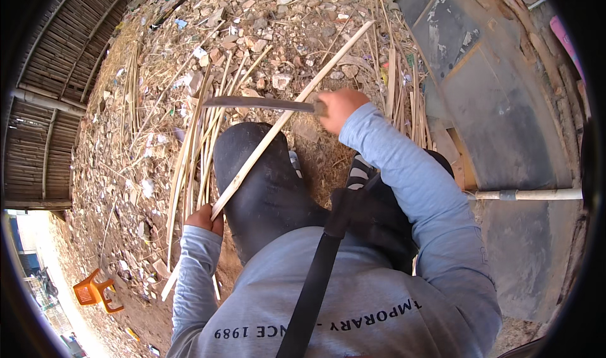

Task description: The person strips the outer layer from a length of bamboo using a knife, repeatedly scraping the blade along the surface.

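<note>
My left hand (204, 220) is closed around a long pale split-bamboo strip (257, 152). The strip slants over my left thigh, from beside my left forearm up to the far right. My right hand (343, 110) grips a long, slightly curved knife (262, 103) by its handle. The dark blade points left and crosses the strip a little beyond my left knee; whether it touches the strip I cannot tell. Loose bamboo strips (182, 175) lie on the ground left of my left leg, close to my left hand.
Stony ground (278, 23) with litter surrounds me. More strips (391, 83) lie ahead to the right, beside grey panels (505, 118) with a pale pole (543, 194). A slatted bamboo wall (63, 61) stands at left. An orange plastic stool (95, 292) lies at lower left.
</note>
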Demonstrator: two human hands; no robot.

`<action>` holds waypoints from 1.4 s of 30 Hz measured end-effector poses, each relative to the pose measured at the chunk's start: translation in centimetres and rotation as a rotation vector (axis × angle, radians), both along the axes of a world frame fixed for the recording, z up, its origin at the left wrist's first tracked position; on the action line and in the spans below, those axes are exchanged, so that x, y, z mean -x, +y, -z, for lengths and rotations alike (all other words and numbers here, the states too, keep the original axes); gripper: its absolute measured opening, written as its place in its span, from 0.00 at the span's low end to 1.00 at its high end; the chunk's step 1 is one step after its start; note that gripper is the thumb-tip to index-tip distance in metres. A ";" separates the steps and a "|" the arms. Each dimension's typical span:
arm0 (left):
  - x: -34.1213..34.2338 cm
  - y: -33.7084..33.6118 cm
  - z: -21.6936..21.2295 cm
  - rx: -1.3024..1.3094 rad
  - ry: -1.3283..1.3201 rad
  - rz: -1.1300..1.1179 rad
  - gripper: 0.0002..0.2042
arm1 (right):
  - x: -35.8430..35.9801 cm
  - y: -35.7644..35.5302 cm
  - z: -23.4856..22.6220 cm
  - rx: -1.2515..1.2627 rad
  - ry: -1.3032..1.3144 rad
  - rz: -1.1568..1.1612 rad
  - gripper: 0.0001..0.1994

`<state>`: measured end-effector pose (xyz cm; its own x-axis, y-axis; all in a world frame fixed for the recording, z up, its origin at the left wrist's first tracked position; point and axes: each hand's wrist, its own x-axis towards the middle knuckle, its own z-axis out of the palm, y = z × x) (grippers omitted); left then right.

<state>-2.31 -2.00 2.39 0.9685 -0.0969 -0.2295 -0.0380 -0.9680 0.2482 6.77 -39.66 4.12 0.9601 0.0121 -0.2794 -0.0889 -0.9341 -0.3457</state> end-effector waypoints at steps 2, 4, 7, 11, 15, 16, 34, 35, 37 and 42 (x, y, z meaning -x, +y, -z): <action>-0.2 -0.4 0.1 0.023 -0.037 0.034 0.11 | -1.1 -2.7 3.6 -0.033 -0.060 0.100 0.23; -1.0 0.2 1.1 0.030 -0.050 0.046 0.11 | -1.4 -3.6 2.5 0.025 -0.147 0.174 0.25; -0.8 0.7 0.9 -0.002 -0.042 0.038 0.11 | -1.0 -2.6 0.7 -0.001 -0.145 0.140 0.26; 0.0 -0.2 0.8 0.018 -0.069 0.023 0.10 | -1.1 -3.6 2.7 -0.043 -0.088 0.118 0.26; -0.7 0.3 1.2 0.014 -0.074 0.044 0.09 | -1.6 -3.4 2.4 0.011 -0.122 0.153 0.24; -0.6 0.6 1.2 -0.041 -0.026 0.021 0.09 | -1.3 -3.0 1.4 0.000 -0.168 0.120 0.23; -1.4 0.7 1.3 0.034 -0.132 0.120 0.09 | -1.4 -9.9 4.0 -0.020 -0.253 0.356 0.14; -1.4 1.1 1.3 0.036 -0.140 0.112 0.09 | -1.7 -9.5 3.3 -0.020 -0.260 0.348 0.14; -1.3 1.6 0.9 -0.012 -0.121 0.112 0.09 | -1.6 -8.1 1.0 0.040 -0.058 0.189 0.16; -1.2 1.2 1.9 0.012 -0.130 0.055 0.10 | -1.0 -9.1 3.9 0.006 -0.284 0.290 0.20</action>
